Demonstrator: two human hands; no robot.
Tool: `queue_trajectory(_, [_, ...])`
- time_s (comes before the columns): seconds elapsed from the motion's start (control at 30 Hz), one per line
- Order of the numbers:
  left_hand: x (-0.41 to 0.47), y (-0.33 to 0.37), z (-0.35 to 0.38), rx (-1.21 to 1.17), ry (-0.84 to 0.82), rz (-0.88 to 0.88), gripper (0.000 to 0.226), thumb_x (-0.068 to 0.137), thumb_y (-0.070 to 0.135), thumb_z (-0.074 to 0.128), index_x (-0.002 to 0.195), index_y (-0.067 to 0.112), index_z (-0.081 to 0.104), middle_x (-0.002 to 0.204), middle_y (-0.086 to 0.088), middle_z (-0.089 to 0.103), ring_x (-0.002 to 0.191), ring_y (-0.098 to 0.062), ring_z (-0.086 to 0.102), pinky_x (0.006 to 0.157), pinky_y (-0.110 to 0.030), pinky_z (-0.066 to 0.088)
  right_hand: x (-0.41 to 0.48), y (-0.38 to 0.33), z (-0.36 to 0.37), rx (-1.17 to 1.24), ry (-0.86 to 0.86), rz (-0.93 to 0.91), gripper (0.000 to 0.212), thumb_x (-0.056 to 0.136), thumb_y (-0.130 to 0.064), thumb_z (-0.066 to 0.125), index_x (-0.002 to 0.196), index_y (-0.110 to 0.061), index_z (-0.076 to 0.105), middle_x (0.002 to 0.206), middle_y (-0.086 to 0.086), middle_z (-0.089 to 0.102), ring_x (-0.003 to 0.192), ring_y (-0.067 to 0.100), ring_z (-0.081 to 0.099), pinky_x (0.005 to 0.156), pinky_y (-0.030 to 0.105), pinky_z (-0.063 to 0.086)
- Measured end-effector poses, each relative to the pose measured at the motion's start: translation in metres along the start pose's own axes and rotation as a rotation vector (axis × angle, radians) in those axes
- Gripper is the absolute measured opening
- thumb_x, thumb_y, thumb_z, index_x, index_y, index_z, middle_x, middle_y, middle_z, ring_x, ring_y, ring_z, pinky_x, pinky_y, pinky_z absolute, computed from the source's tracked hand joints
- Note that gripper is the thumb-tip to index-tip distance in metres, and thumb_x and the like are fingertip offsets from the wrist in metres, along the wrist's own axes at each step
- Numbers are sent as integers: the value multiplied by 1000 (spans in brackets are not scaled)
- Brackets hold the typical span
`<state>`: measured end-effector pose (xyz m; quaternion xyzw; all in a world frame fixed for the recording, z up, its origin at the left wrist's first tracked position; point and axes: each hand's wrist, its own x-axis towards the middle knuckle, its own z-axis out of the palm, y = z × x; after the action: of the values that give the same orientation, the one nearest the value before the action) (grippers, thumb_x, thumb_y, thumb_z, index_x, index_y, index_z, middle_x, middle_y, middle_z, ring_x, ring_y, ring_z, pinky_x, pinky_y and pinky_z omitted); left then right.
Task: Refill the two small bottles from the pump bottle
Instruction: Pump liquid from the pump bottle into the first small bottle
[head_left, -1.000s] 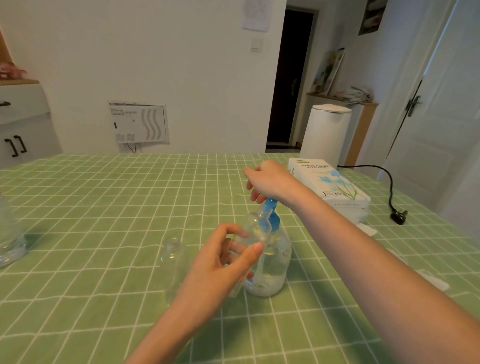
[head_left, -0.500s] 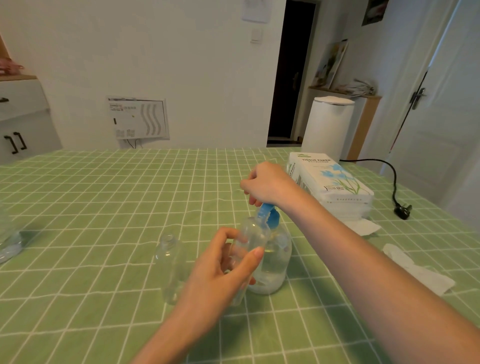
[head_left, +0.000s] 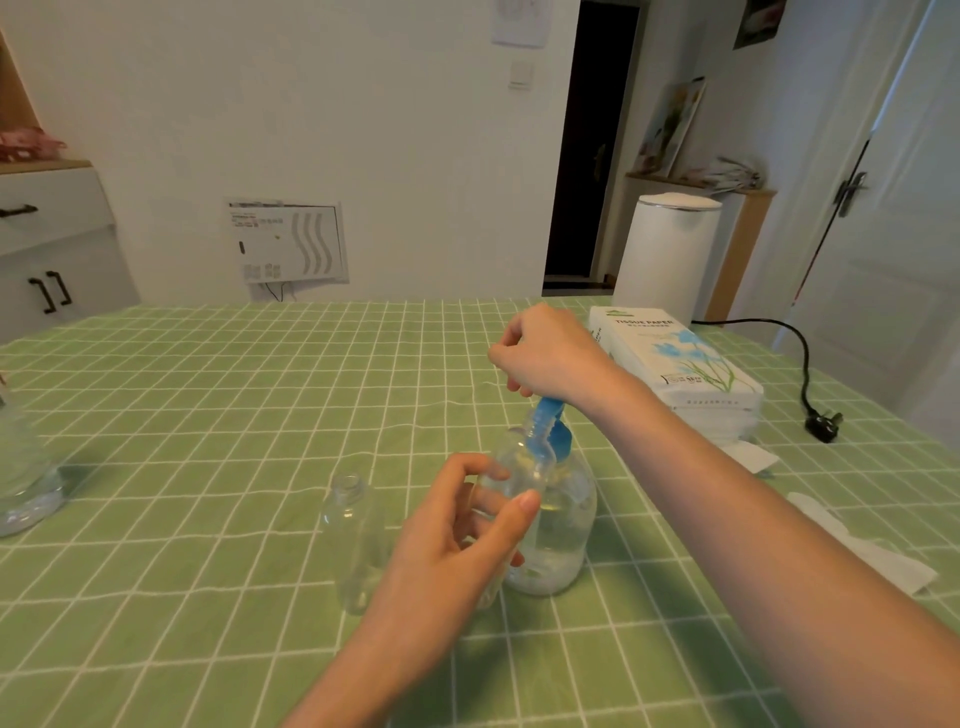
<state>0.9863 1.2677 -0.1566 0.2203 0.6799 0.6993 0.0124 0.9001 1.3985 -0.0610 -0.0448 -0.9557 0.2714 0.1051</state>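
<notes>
My left hand (head_left: 457, 535) pinches a small bottle (head_left: 519, 462) with its mouth at the blue pump (head_left: 548, 421), which my right hand (head_left: 545, 358) grips from above. The pump bottle (head_left: 566, 530), partly full of clear liquid, stands on the table (head_left: 208, 415). The other bottle (head_left: 353, 525) stands empty just to its left.

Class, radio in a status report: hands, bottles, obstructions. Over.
Right hand grips blue pump. Left hand holds small bottle at spout. Second bottle stands uncapped alongside; nothing blocking.
</notes>
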Motion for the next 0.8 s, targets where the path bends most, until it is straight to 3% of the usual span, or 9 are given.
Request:
queue_trajectory(0.1, [-1,0,-1,6,-1,0,30,64,55,65,87,37,57,72,9,65,71,-18,66,75,-47,56,0,3,2,5,-46,16,33,85,-16,50,104,6,66,98,22,71,90,36,69,81,47,56])
queue_trajectory(0.17, [-2,0,-1,19,0,-2,32,64,58,64,88,37,57,70,11,64,71,-17,67,74,-46,56,2,5,2,-2,-65,27,33,86,-18,51,104,6,67,99,21,72,81,31,70,80,44,55])
queue_trajectory(0.23, [-2,0,0,25,1,-9,32,65,57,65,89,36,57,69,11,64,74,-18,68,72,-45,55,2,6,3,-18,-65,28,35,87,-19,53,107,5,66,102,20,71,68,23,58,80,44,55])
queue_trajectory(0.33, [-3,-1,-1,28,-5,-16,31,71,55,68,90,33,57,69,7,64,65,-14,65,69,-40,55,1,7,6,-33,-70,35,35,86,-19,55,109,5,65,105,20,70,67,18,49,80,46,54])
queue_trajectory(0.6, [-4,-1,-1,24,-16,-32,22,72,47,66,88,34,56,69,7,62,59,-7,61,64,-29,53,1,9,8,-33,-53,14,36,86,-20,56,109,5,65,104,21,69,66,18,48,79,47,54])
queue_trajectory(0.7, [-3,1,-1,24,-11,-22,30,66,56,65,88,37,56,71,7,63,62,-8,63,66,-37,55,2,5,2,-39,-3,-13,35,86,-19,53,109,4,65,102,21,70,65,19,48,76,44,55])
queue_trajectory(0.8, [-2,2,-1,22,-5,-14,32,65,58,64,89,37,57,70,7,63,67,-12,65,68,-48,54,3,3,1,-26,-24,-22,35,86,-18,51,109,4,65,97,20,72,64,19,50,58,31,49])
